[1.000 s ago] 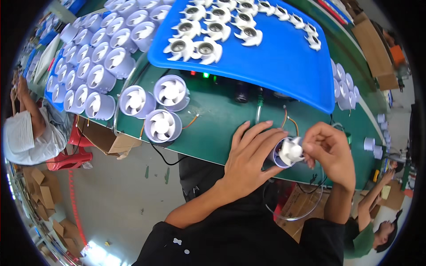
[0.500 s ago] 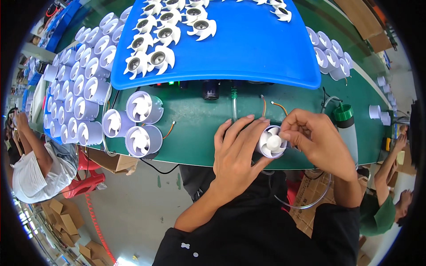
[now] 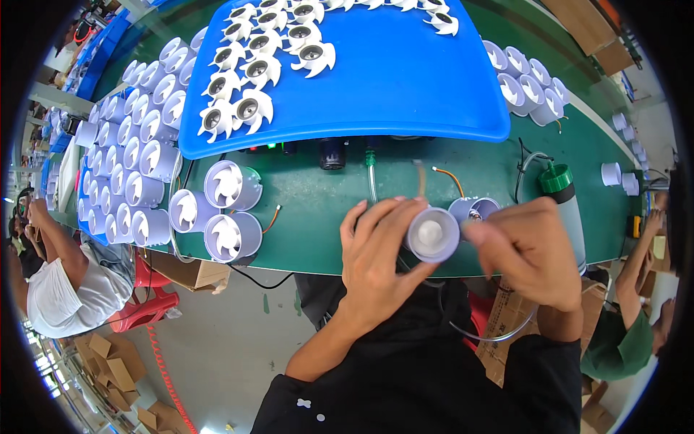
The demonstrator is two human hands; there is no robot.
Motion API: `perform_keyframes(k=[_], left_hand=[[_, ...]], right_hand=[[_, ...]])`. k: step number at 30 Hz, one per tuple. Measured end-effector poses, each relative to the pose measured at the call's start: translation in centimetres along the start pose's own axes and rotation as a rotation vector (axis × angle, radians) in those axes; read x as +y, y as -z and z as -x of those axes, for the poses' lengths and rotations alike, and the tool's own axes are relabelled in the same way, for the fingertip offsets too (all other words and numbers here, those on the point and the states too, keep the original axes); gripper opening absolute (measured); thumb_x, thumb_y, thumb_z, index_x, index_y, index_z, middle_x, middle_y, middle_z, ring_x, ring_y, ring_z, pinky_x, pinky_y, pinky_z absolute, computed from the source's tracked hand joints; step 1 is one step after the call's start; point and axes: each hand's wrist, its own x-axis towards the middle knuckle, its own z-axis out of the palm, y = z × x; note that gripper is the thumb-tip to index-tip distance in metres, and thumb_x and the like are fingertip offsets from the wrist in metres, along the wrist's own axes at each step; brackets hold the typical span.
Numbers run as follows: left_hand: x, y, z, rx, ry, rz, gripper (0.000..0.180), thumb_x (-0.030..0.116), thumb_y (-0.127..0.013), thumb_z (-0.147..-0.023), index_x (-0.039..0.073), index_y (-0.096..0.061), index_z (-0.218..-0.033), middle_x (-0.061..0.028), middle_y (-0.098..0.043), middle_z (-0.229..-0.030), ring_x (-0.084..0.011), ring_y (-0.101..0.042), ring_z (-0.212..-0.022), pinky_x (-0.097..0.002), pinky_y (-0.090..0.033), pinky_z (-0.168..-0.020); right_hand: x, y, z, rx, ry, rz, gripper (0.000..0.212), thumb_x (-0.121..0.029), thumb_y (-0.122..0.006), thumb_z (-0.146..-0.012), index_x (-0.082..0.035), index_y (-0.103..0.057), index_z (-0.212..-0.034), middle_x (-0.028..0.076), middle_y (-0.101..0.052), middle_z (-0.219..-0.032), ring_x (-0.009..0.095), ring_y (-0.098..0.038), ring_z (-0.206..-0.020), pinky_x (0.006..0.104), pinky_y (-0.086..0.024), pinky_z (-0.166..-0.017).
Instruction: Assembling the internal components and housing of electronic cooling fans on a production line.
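A round white fan housing [image 3: 442, 249] is gripped in my left hand [image 3: 379, 246], its open end turned up. Inside it the white impeller [image 3: 429, 233] looks smeared, with no separate blades to make out. My right hand [image 3: 524, 249] is just right of it, fingers curled and blurred, so whether they hold anything is unclear. Beyond its fingertips a second white housing [image 3: 464, 207] stands on the green table [image 3: 311, 217], a small metal part [image 3: 474, 215] showing inside. A short orange cable [image 3: 450, 179] with a white plug rises behind that housing.
A blue tray [image 3: 390, 87] of white impellers [image 3: 248, 110] spans the back. Assembled fans [image 3: 231, 236] crowd the left; more housings [image 3: 531, 90] stand at the back right. A green-capped bottle [image 3: 560, 195] with a tube is beside my right hand. Co-workers sit on both sides.
My right hand has come off the housing in my left hand and moved slightly down. The impeller, sharp before, is now blurred. A second housing now shows behind my right fingers.
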Motion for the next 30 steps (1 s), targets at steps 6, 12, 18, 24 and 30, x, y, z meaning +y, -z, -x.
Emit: perform_keyframes(k=[6, 12, 18, 24, 30], left_hand=[[0.4, 0.6, -0.1, 0.004, 0.001, -0.018, 0.059, 0.012, -0.087, -0.064, 0.006, -0.064, -0.118, -0.0071, -0.067, -0.122, -0.0263, -0.056, -0.12, -0.047, -0.036, -0.106], [-0.1, 4.5, 2.4, 0.218, 0.303, 0.243, 0.072, -0.006, -0.079, -0.071, -0.002, -0.047, -0.135, -0.0152, -0.052, -0.139, -0.0266, -0.055, -0.123, -0.0379, -0.046, -0.102], [-0.5, 4.1, 0.8, 0.259, 0.247, -0.034, 0.077, 0.002, -0.074, -0.078, -0.002, -0.037, -0.145, -0.0204, -0.043, -0.146, -0.0321, -0.039, -0.137, -0.0428, -0.03, -0.113], [4.9, 0.3, 0.7, -0.028, -0.001, 0.211, 0.081, 0.008, -0.08, -0.075, -0.002, -0.036, -0.142, -0.0244, -0.044, -0.142, -0.0373, -0.044, -0.132, -0.0441, -0.034, -0.112], [4.2, -3.2, -1.0, -0.188, -0.02, 0.038, 0.095, 0.017, -0.084, -0.074, -0.006, -0.028, -0.147, -0.0247, -0.049, -0.135, -0.0415, -0.048, -0.124, -0.0467, -0.038, -0.105]], right_hand=[[1.1, -0.8, 0.0, 0.291, 0.017, -0.049, 0.027, -0.01, -0.069, -0.09, 0.004, -0.06, -0.069, 0.011, -0.054, -0.058, 0.018, -0.05, -0.049, 0.0302, -0.034, -0.047], [2.4, 0.3, 1.3, 0.35, 0.013, -0.04, 0.018, -0.01, -0.07, -0.088, 0.001, -0.067, -0.074, 0.004, -0.059, -0.062, 0.011, -0.051, -0.054, 0.0263, -0.034, -0.049], [1.5, 0.8, -5.6, 0.391, 0.272, 0.087, 0.01, -0.011, -0.068, -0.089, -0.002, -0.069, -0.092, 0.006, -0.064, -0.077, 0.013, -0.056, -0.061, 0.0265, -0.042, -0.055], [1.3, -0.4, -16.6, 0.405, 0.908, 0.999, 0.009, -0.013, -0.066, -0.083, -0.009, -0.065, -0.092, 0.004, -0.061, -0.084, 0.02, -0.064, -0.082, 0.0319, -0.049, -0.061], [2.0, -0.6, -19.8, 0.407, 1.052, 1.27, 0.007, -0.013, -0.065, -0.076, -0.008, -0.061, -0.078, 0.002, -0.058, -0.077, 0.017, -0.061, -0.081, 0.029, -0.048, -0.062]])
